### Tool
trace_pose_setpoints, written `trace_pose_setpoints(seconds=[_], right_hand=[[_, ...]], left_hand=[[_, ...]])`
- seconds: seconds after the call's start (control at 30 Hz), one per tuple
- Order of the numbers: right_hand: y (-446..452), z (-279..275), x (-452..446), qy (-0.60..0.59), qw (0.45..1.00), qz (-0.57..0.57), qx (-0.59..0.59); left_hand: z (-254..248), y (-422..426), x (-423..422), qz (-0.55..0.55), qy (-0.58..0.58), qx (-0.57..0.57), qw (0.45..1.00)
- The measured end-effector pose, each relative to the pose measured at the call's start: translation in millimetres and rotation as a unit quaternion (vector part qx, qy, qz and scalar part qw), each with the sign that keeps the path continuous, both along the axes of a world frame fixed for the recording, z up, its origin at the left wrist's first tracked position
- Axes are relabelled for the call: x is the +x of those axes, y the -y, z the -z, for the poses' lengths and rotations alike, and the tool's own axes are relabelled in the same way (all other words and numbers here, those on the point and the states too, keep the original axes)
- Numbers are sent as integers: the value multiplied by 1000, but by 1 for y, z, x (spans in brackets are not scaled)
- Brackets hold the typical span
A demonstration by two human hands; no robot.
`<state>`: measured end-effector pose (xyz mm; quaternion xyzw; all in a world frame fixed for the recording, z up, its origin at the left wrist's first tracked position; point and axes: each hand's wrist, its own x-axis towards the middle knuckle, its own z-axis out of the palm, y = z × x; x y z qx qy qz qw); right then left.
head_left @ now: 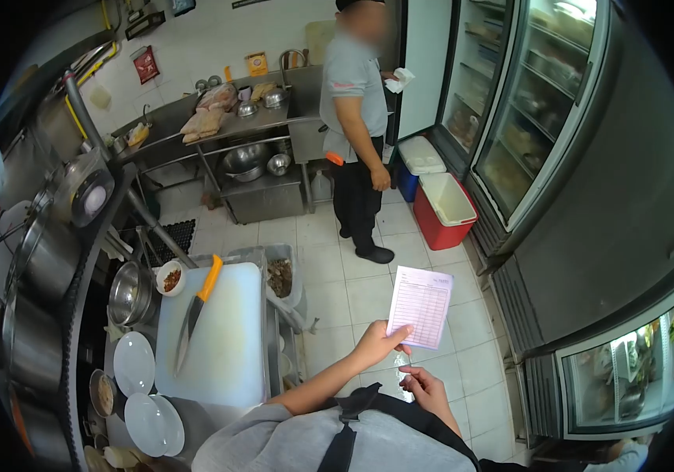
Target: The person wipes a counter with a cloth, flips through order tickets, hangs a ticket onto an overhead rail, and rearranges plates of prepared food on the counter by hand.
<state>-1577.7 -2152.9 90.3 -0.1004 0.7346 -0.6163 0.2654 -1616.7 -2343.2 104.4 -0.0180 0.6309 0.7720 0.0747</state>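
My left hand (pixel 384 344) is closed on a pink order pad (pixel 422 308) with printed lines and columns, its thumb across the lower left corner. Just below the pad, my right hand (pixel 425 385) has its fingers curled, apart from the paper; whether anything is between them cannot be made out. To the left, a knife (pixel 198 315) with a yellow handle lies on a white cutting board (pixel 231 338). A small bowl of red-brown bits (pixel 170 278) stands at the board's upper left corner.
A person (pixel 357 118) stands by the open fridge, holding white paper (pixel 400 79). A red cooler (pixel 445 211) sits on the floor beside a blue one. White plates (pixel 134 363) and steel bowls (pixel 131 293) lie left of the board. Glass-door fridges (pixel 537 102) line the right.
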Motion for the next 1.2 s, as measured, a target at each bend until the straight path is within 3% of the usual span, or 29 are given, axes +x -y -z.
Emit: trace_pose_setpoints(seconds=[0.13,0.27,0.43,1.2], right_hand=[[4,-1,-2,-37,993,-80,80],[12,-3,-5,-40,991,-101,79],[10,-12,-6,-44,992,-64,98],[26,-3,-4,-86,975,-160,126]], left_hand=[[-5,2,4,-19,-4,22,1000],[3,5,9,-11,-14,10,1000],[2,19,12,-38,-5,-5,999],[-20,46,32,-139,-48,0,989]])
